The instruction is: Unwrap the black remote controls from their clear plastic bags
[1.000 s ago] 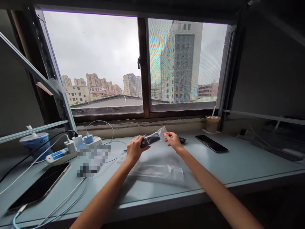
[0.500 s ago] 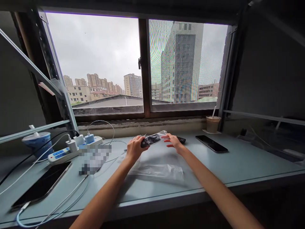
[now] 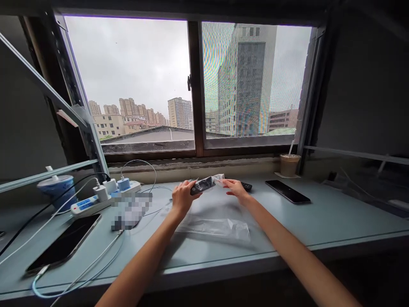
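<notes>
My left hand is closed around one end of a black remote control, which is partly inside a clear plastic bag. The remote is held above the desk, tilted up to the right. With its fingertips, my right hand pinches the bag's loose end, beyond the remote's far end. Behind the right hand lies another black remote, partly hidden by that hand. On the desk below both hands is a flat clear plastic bag.
Left on the desk are a charging phone, a power strip with plugs and cables, a blurred item and a blue cup. To the right lie a black phone and a drink cup. A window stands behind.
My right fingers, spread apart near the bag's end before, have closed onto it. My left hand keeps its hold on the remote. The whole view has shifted slightly.
</notes>
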`<state>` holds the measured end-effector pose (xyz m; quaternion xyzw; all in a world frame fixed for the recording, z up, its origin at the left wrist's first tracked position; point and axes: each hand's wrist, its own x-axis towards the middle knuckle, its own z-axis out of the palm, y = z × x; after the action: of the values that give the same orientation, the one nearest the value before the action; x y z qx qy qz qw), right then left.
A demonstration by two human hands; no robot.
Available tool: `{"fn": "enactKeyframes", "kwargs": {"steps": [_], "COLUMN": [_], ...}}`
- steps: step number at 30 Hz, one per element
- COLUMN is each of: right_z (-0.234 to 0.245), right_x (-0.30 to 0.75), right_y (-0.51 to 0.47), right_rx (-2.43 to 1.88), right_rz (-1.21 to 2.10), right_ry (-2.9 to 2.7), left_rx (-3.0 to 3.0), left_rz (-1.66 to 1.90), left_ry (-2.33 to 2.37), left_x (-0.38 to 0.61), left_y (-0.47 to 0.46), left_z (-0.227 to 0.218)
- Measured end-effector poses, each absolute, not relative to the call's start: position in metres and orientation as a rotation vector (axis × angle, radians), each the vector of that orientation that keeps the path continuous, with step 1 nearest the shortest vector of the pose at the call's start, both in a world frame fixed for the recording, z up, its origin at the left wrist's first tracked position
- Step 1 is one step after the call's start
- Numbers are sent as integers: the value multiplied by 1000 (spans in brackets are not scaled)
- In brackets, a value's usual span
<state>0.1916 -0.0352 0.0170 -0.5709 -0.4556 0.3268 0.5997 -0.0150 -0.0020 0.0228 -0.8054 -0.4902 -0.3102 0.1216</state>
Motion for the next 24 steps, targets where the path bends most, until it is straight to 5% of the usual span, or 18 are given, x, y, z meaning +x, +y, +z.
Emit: {"fn": "enactKeyframes", "kwargs": {"steps": [15,24], "right_z": [2,7], "right_x": [204,194], "right_y": [-20,-27], "right_rx": [-1386,-1391], "right_rz": [423,551], "right_ry": [-1095,-1163], "left_rx": [-2467,-2491], "left_rz": [-833,-831], "left_ry": [-1272,-1207], "left_x": [-13,-12], "left_y": [-5,-5], "left_z": [25,24]}}
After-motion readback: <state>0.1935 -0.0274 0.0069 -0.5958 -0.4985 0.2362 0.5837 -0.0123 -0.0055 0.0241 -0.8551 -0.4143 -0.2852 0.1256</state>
